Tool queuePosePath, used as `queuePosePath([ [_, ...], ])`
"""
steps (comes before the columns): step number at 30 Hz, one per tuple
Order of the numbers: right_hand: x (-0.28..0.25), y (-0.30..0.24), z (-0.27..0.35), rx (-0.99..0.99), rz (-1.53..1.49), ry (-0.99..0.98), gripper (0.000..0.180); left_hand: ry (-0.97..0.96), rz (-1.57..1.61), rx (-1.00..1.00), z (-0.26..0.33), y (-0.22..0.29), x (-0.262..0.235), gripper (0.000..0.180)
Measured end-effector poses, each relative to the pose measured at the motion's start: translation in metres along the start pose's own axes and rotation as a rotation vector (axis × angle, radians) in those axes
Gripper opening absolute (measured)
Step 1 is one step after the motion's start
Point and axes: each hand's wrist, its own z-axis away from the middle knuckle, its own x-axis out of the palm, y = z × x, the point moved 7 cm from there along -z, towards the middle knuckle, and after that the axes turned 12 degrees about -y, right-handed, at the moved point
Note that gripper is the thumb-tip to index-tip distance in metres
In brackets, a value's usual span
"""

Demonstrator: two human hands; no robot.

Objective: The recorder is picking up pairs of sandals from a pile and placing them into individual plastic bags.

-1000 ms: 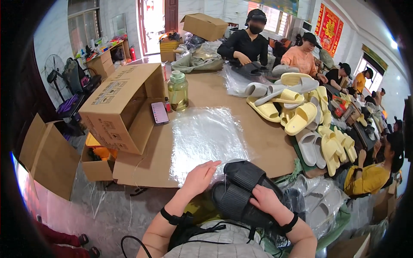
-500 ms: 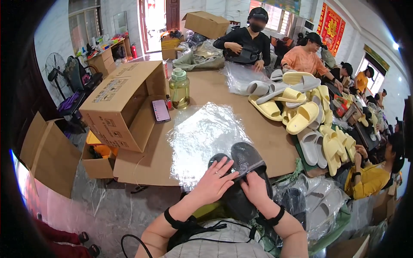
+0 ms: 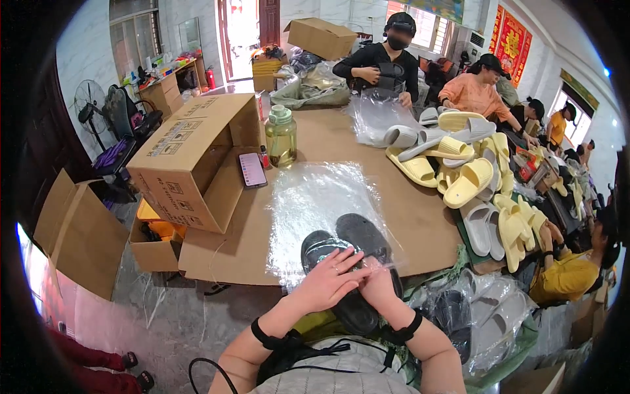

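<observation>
Two black slippers (image 3: pixel 363 236), right grip (image 3: pixel 382 287) clasped on them, left grip (image 3: pixel 329 278) spread flat atop — dark-printed carton (image 3: pixel 172 190)

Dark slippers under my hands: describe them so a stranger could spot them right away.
Start at the big cardboard-topped table, then its clear plastic sheet. The dark slippers are at that sheet's near end, beneath the wearer's left hand and right hand. Those hands set them apart from the bagged dark slippers to the right, and their colour from the piled yellow and grey slippers.

Slipper pair (image 3: pixel 363 231) before bottle (image 3: pixel 281 138) (box (image 3: pixel 164 195) left, slipper pile (image 3: pixel 469 182) right).
</observation>
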Motion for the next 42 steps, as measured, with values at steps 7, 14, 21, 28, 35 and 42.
queuePosePath([
  [7,-0.007,0.019,-0.034,0.096,-0.110,0.068,0.016,-0.067,0.028,0.181,-0.008,0.023,0.013,0.039],
  [14,-0.005,0.027,-0.122,0.258,-0.073,0.190,0.027,-0.069,0.094,0.284,-0.005,0.043,-0.004,0.036],
  [21,0.001,0.008,-0.122,0.119,-0.134,0.275,0.046,0.121,0.054,0.037,0.024,0.006,-0.058,0.037],
  [28,-0.032,-0.025,0.012,-0.214,-0.263,-0.019,0.026,0.401,0.389,-0.817,0.107,-0.113,-0.025,0.039],
  [35,-0.081,0.073,0.082,0.347,-0.909,-0.041,0.013,0.031,0.687,-0.952,0.087,-0.107,0.009,0.034],
  [42,-0.058,0.132,0.052,0.551,-0.809,0.080,0.023,0.115,0.911,-0.874,0.099,-0.115,0.026,0.026],
])
